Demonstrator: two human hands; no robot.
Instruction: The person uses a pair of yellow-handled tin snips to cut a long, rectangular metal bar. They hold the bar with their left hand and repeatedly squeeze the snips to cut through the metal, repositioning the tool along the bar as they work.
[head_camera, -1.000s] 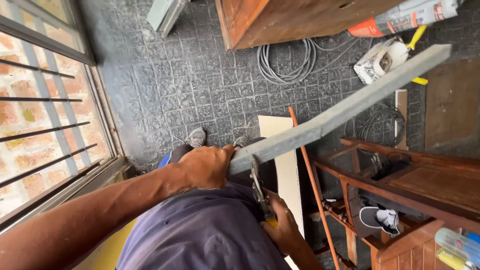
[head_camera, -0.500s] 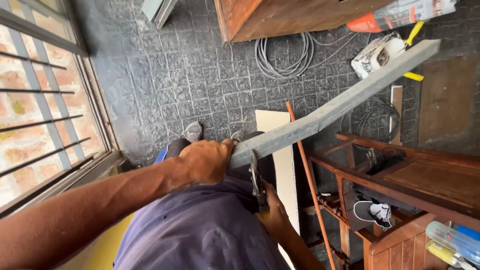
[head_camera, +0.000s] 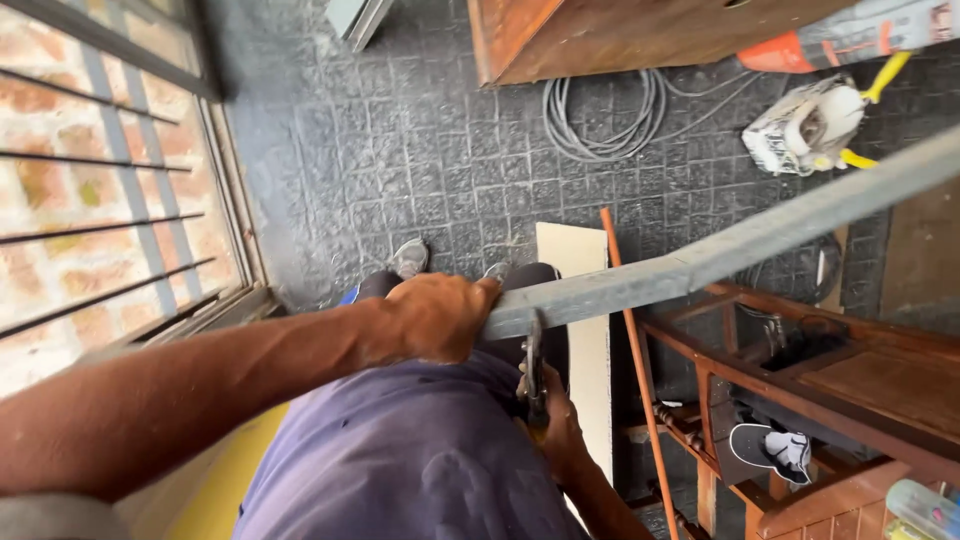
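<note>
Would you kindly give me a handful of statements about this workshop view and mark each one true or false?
1. The left hand grips the end of the long grey metal strip. True.
2. The right hand holds a paintbrush. False: it holds metal snips set against the strip's lower edge.
3. A coil of grey cable lies on the dark tiled floor. True.
4. The strip rests flat on the floor. False: it is held up in the air, running toward the upper right.
5. A barred window is on the right. False: it is on the left.
</note>
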